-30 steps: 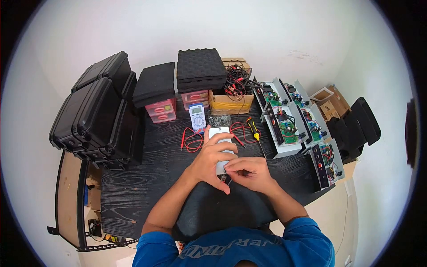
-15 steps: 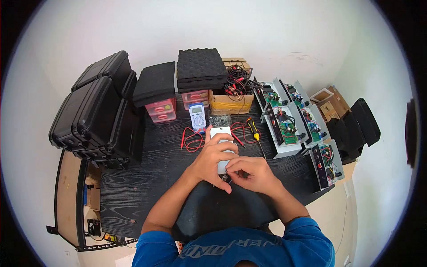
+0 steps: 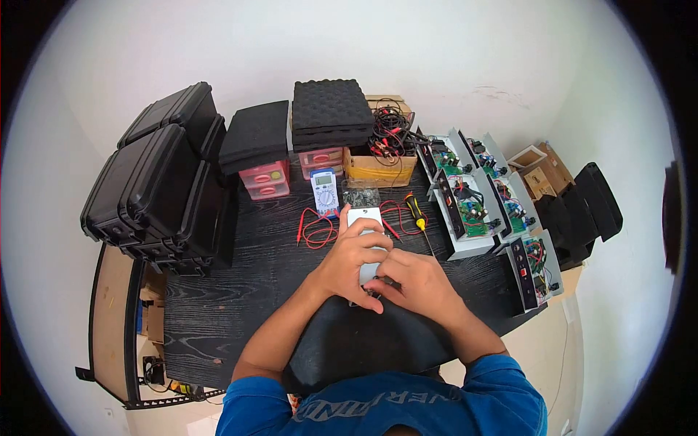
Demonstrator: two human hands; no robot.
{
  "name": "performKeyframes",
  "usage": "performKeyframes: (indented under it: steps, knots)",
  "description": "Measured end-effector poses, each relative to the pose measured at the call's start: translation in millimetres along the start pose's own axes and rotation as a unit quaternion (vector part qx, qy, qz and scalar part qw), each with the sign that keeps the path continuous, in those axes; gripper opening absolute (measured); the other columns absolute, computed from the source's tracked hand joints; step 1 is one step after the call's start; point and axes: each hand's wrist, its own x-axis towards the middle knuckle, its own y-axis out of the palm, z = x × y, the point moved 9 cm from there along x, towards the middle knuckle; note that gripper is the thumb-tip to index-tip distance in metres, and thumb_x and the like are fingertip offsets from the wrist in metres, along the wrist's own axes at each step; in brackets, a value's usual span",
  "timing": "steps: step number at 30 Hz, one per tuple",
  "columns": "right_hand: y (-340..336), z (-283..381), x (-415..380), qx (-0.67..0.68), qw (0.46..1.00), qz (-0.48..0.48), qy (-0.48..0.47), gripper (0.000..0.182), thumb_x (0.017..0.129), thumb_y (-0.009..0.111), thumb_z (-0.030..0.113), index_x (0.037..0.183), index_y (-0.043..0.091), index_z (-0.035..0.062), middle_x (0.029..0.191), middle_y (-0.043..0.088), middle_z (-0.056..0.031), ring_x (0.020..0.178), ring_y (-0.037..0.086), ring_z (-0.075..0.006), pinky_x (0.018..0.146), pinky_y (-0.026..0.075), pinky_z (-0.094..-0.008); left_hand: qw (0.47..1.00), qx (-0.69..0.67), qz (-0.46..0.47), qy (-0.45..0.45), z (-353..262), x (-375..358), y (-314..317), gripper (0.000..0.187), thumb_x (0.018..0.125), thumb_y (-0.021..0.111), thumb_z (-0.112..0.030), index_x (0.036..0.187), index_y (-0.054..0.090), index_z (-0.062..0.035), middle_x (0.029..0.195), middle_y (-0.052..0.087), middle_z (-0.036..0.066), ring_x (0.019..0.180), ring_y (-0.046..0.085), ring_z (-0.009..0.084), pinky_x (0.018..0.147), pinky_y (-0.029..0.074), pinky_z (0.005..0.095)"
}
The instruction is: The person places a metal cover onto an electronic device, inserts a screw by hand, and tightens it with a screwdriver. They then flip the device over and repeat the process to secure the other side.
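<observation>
A pale metal enclosure (image 3: pixel 369 272) lies between my hands near the table's front edge. My left hand (image 3: pixel 351 260) is wrapped over it from the left, its fingers across the top face and its thumb at the lower end. My right hand (image 3: pixel 412 281) is at the enclosure's lower right, its thumb and forefinger pinched close together; anything between those fingertips is too small to make out. Just beyond the enclosure sits a clear tray of small parts (image 3: pixel 361 196). A yellow and black screwdriver (image 3: pixel 416 212) lies to the right.
A multimeter (image 3: pixel 325 192) with red leads stands beyond my hands. Black cases (image 3: pixel 156 182) are stacked at left. Foam sheets (image 3: pixel 331 109) top pink drawers (image 3: pixel 265 180), beside a cardboard box (image 3: pixel 378 171) of cables. Open circuit units (image 3: pixel 472 211) fill the right side.
My right hand has shifted slightly, its fingers now closer in to the enclosure and my left hand. My left hand keeps nearly the same grip.
</observation>
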Motion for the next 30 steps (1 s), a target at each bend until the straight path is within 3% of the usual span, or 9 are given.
performKeyframes:
  steps: [4,13,16,18,20,22,25,28,30]
  knots:
    - [-10,-3,6,0.083,0.996,-0.013,0.010,0.023,0.082,0.089,0.015,0.097,0.073,0.0075,0.092,0.070,-0.0078,0.076,0.072,-0.0283,0.065,0.056,-0.0373,1.000,-0.005,-0.007,0.007,-2,1,-2,0.082,0.051,0.088,-0.079,0.097,0.077,-0.0119,0.113,0.070,0.001,0.126,0.057,0.0329,0.116,0.000,0.0825]
    - [5,-6,12,0.046,0.997,0.019,-0.060,0.020,0.084,0.088,0.022,0.090,0.073,0.0107,0.083,0.067,-0.0061,0.069,0.068,-0.0243,0.061,0.053,-0.0358,1.000,0.000,-0.004,0.002,1,-6,-9,0.087,0.054,0.081,-0.086,0.102,0.080,-0.0139,0.116,0.069,0.002,0.124,0.056,0.0321,0.116,0.001,0.0805]
    - [-5,-18,26,0.143,0.988,-0.004,-0.052,0.019,0.085,0.087,0.022,0.088,0.073,0.0103,0.077,0.065,-0.0056,0.063,0.065,-0.0235,0.057,0.050,-0.0337,1.000,-0.007,-0.020,0.000,2,-8,-11,0.087,0.054,0.079,-0.089,0.101,0.080,-0.0156,0.116,0.069,0.001,0.124,0.055,0.0322,0.116,0.003,0.0799]
    - [-5,-66,44,0.194,0.973,-0.128,0.011,0.019,0.087,0.085,0.022,0.085,0.072,0.0077,0.070,0.062,-0.0055,0.058,0.061,-0.0225,0.055,0.048,-0.0313,1.000,0.004,0.003,-0.004,1,-7,-10,0.088,0.057,0.073,-0.093,0.101,0.080,-0.0171,0.116,0.069,0.000,0.124,0.056,0.0325,0.116,0.003,0.0798]
    - [9,-122,73,0.149,0.972,-0.112,0.144,0.021,0.091,0.080,0.023,0.086,0.073,0.0041,0.069,0.066,-0.0085,0.061,0.065,-0.0251,0.058,0.051,-0.0352,1.000,0.006,0.015,-0.005,2,-7,-7,0.090,0.061,0.065,-0.098,0.102,0.080,-0.0183,0.115,0.070,0.000,0.124,0.057,0.0322,0.116,0.003,0.0798]
    - [38,-176,101,0.062,0.980,-0.100,0.160,0.021,0.094,0.073,0.024,0.092,0.076,0.0032,0.076,0.074,-0.0140,0.069,0.073,-0.0295,0.065,0.057,-0.0426,1.000,0.002,0.015,-0.003,4,-6,-4,0.094,0.067,0.054,-0.103,0.103,0.079,-0.0193,0.115,0.070,0.000,0.124,0.058,0.0315,0.116,0.004,0.0799]
    - [98,-232,127,-0.118,0.979,0.044,0.160,0.025,0.097,0.066,0.026,0.096,0.079,0.0048,0.090,0.079,-0.0184,0.084,0.079,-0.0335,0.075,0.061,-0.0488,0.999,-0.016,0.014,-0.026,3,0,-5,0.101,0.080,0.033,-0.103,0.109,0.079,-0.0181,0.117,0.071,0.002,0.124,0.059,0.0307,0.116,0.012,0.0756]
    - [144,-270,134,-0.244,0.933,0.170,0.202,0.027,0.100,0.060,0.024,0.103,0.081,0.0065,0.102,0.080,-0.0185,0.095,0.080,-0.0339,0.081,0.063,-0.0480,0.998,-0.005,0.040,-0.050,15,3,-7,0.116,0.083,0.011,-0.102,0.113,0.081,-0.0159,0.123,0.074,0.005,0.126,0.058,0.0327,0.118,0.016,0.0673]
    - [159,-282,135,-0.288,0.914,0.187,0.216,0.029,0.101,0.058,0.023,0.107,0.082,0.0070,0.109,0.080,-0.0169,0.100,0.079,-0.0337,0.082,0.063,-0.0474,0.998,0.002,0.036,-0.050,16,7,-14,0.116,0.088,0.008,-0.098,0.117,0.080,-0.0124,0.128,0.073,0.009,0.129,0.058,0.0358,0.116,0.027,0.0600]
